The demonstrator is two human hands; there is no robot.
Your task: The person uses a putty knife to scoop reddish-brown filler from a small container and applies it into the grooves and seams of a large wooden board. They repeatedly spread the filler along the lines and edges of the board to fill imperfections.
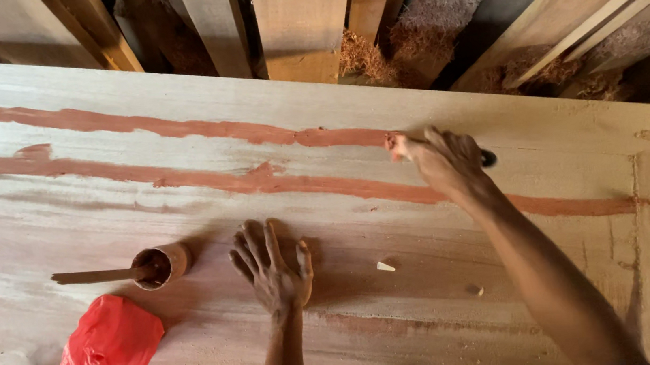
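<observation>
While left hand (274, 270) lies flat, right hand (445, 159) outstretched

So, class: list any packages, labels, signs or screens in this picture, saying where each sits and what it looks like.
Red plastic bag: lower left on the wooden board, crumpled, plain red, near the left hand.
Small round tub: just above the bag, brown, smeared with filler, a stick resting in it.
No labels, signs or screens in view.

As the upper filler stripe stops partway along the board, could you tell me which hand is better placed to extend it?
Probably the right hand: it holds a filler-tipped tool at the end of the upper reddish stripe. The left hand lies flat on the board, empty, beside the small pot.
</observation>
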